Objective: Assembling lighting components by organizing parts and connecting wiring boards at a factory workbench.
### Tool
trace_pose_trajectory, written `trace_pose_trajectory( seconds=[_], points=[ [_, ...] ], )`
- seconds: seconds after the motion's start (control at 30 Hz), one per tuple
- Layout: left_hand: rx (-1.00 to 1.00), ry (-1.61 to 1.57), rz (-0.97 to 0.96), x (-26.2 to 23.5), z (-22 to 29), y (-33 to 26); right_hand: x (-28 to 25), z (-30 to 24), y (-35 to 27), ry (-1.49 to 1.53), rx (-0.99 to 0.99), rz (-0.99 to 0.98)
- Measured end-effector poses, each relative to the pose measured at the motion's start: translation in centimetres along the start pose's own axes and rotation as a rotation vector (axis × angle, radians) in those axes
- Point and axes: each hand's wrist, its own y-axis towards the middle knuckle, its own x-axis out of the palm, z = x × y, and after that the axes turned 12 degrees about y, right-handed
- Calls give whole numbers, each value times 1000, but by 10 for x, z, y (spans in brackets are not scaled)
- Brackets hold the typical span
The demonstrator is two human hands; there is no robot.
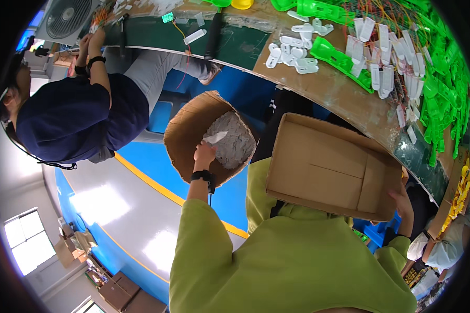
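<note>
My left hand (204, 155) reaches down into an open cardboard box (185, 125), its fingers closed on a thin, whitish, pointed piece (215, 137) whose kind I cannot make out. Below that piece, a heap of pale grey, crumpled-looking material (234, 143) fills part of the box. At the right, my right hand (402, 201) grips the short side of a shallow cardboard tray (324, 164). The tray lies tilted over my lap with its inside facing up, and I see nothing in it. Some fingers of my right hand are hidden by the tray's wall.
A workbench (245, 47) curves across the top, bearing white plastic parts (292, 52), wired white pieces (386, 52) and a pile of green plastic parts (444, 88). Another person (83, 115) sits at the left, hands at the bench. A fan (65, 18) stands beyond.
</note>
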Motion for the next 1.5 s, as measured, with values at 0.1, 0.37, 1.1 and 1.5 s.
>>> trace_pose_trajectory(
  seconds=[0.1,0.37,1.1,1.5],
  points=[
    [-13,-191,-55,9,31,-10,2,-5,-2,-46,22,11],
    [523,-301,-393,20,39,-77,-7,1,10,40,56,50],
    [493,-1086,-103,-26,88,-45,-14,5,-65,39,11,128],
    [1649,-29,86,-228,217,-276,137,-120,-96,-463,-648,-699]
  ],
)
